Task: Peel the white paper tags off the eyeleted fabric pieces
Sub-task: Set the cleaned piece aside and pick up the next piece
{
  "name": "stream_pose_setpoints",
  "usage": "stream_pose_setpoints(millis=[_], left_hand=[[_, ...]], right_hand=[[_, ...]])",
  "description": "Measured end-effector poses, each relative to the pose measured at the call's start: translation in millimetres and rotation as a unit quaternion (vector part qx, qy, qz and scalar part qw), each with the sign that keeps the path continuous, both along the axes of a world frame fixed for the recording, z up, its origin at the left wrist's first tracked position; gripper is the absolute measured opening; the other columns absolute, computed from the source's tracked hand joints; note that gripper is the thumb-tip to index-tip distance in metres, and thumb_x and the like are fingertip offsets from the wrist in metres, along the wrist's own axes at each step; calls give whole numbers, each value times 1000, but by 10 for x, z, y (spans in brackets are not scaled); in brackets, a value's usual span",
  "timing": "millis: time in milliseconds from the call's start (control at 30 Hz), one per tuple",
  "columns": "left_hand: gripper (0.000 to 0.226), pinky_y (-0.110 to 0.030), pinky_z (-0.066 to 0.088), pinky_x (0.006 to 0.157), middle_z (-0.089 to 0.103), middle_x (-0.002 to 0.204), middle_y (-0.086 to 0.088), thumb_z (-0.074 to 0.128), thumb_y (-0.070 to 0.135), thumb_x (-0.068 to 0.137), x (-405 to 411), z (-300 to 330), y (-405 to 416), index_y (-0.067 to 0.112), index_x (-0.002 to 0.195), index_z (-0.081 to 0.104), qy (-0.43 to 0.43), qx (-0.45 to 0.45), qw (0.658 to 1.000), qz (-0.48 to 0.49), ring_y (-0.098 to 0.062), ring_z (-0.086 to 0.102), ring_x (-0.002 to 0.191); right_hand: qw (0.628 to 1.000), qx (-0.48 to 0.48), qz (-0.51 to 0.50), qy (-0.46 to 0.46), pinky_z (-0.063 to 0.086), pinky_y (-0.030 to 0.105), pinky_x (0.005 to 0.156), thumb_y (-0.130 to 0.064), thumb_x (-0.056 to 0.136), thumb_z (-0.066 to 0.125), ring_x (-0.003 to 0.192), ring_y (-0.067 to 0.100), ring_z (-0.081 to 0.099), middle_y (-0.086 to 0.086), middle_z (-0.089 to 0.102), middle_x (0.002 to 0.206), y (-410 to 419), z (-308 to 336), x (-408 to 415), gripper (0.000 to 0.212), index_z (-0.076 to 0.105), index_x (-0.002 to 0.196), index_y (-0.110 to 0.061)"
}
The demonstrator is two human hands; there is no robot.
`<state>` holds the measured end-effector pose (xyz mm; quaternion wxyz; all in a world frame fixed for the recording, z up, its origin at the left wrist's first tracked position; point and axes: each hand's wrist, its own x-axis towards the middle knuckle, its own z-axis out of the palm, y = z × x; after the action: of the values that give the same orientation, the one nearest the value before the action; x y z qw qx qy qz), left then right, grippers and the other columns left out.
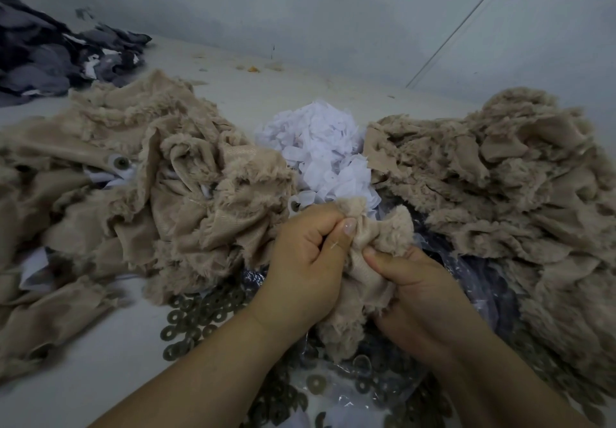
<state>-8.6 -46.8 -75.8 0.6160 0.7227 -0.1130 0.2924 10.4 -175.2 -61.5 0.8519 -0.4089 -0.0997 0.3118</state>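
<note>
Both hands hold one beige furry fabric piece [366, 260] above the table's near middle. My left hand [310, 254] is shut on its upper left part, thumb pressed against the cloth. My right hand [413, 287] grips its lower right side from below. No white tag shows on this piece; my fingers hide part of it. A heap of peeled white paper tags [320, 147] lies just behind my hands. At the left lies a pile of beige fabric pieces [133, 177], where an eyelet [120, 162] and bits of white tag show.
A second pile of beige furry pieces [500, 200] fills the right side. Dark metal rings [196, 317] are scattered below my hands, some on a clear plastic bag [360, 391]. Grey and black cloth [50, 57] lies at the far left by the wall.
</note>
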Motion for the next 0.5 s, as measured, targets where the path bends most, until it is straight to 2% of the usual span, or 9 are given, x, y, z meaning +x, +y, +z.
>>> stream_pose_setpoints(millis=[133,233,300,500], left_hand=[[35,-29,36,55,43,59,-2,49,10,94,7,-13,10,1,60,47,3,9,1000,18,-10,40,57],[37,-20,35,56,45,58,13,49,12,94,14,-2,18,25,60,47,18,1,1000,17,0,40,57],[38,-18,35,57,46,58,16,48,12,95,14,7,18,29,61,46,26,-6,1000,7,1,41,56],[32,-25,37,58,45,62,5,50,10,94,19,-19,4,8,62,49,5,27,1000,6,-8,42,60]], right_hand=[[1000,-4,-5,-1,60,40,85,-6,86,53,111,34,69,24,68,123,15,-4,12,36,70,118,-2],[1000,-7,-21,-5,61,40,84,-7,86,55,109,35,70,25,69,121,11,-23,18,34,73,114,-3],[1000,-10,-17,-10,61,39,83,-7,85,55,107,33,71,24,71,118,-4,-30,20,31,77,107,-6],[1000,-23,-2,-10,59,42,91,-6,84,54,108,33,70,24,70,120,-18,-38,41,38,71,117,-2]])
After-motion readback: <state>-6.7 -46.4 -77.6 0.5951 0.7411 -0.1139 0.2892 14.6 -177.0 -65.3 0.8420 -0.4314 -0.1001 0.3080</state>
